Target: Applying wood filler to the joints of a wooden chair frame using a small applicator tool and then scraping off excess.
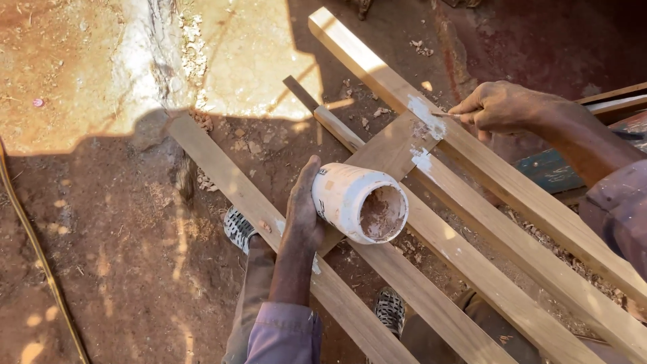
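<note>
Four long wooden planks (499, 182) make up the biggest thing here, a frame lying across red dirt ground (101, 236). The planks run from about 11 o'clock down to 5 o'clock. A short cross board (391, 145) sits under them near the middle. White paste (426, 116) is smeared where the cross board meets the plank at about 1 o'clock.

Next in size is the white tub (360, 202), right in the middle of the picture. It is tipped on its side with its open mouth facing 4 o'clock. The inside looks nearly empty, with brownish paste stuck to the walls. I think it is light, because it is plastic and almost used up. It looks stiff, but it may be slippery where paste has dried on it. The round side wall is a good place to hold it.

The left hand (303, 216) is wrapped around that side wall, holding the tub just above a plank.

The right hand (502, 106) is at 2 o'clock. Its fingers are pinched shut on a thin stick (446, 114). The tip of the stick touches the white paste.

Two sandals (239, 229) peek out under the planks at 7 o'clock and 6 o'clock. A yellow cord (34, 249) runs along the ground at 9 o'clock.
</note>
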